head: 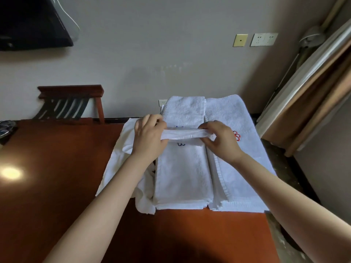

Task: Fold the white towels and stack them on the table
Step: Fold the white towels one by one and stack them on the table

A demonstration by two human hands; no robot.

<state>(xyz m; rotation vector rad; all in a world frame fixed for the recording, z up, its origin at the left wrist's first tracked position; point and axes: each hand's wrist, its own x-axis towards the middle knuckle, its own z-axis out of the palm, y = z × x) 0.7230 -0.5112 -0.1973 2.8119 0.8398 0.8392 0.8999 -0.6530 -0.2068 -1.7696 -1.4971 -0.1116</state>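
A long white towel [183,173] with blue embroidery lies lengthwise on the red-brown table [57,168]. Its middle is pulled up into a raised crosswise fold. My left hand [149,138] grips the left end of that fold and my right hand [221,139] pinches the right end. To the right lies a folded white towel [245,164] with a red emblem, partly under my right wrist. A crumpled white towel [121,164] lies to the left, partly under my left forearm.
A dark wooden luggage rack [71,103] stands behind the table at the left. A black TV [32,23] hangs on the wall. Curtains [311,95] hang at the right. A dark object [6,130] sits at the table's left edge.
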